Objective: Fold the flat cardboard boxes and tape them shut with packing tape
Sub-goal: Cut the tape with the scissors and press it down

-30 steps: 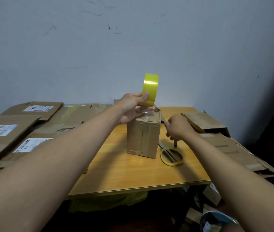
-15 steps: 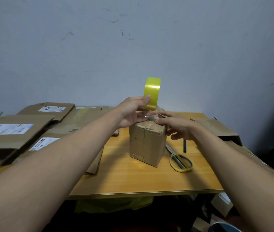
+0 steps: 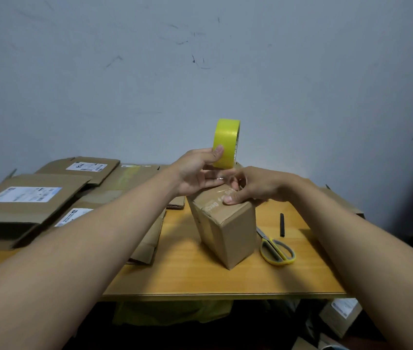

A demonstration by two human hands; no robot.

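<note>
Yellow tape roll (image 3: 226, 143) held upright in the left hand (image 3: 195, 173) above a small box (image 3: 228, 231) mid-table. Right hand (image 3: 251, 185), fingers curled, presses clear tape onto its top. Box looks light, stiff, tippable; steady it by the top edges.

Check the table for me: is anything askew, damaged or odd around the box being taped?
The small cardboard box leans, tipped up on one bottom edge instead of sitting flat, while the right hand presses its top and the left hand holds the yellow tape roll. Scissors lie close beside it.
</note>
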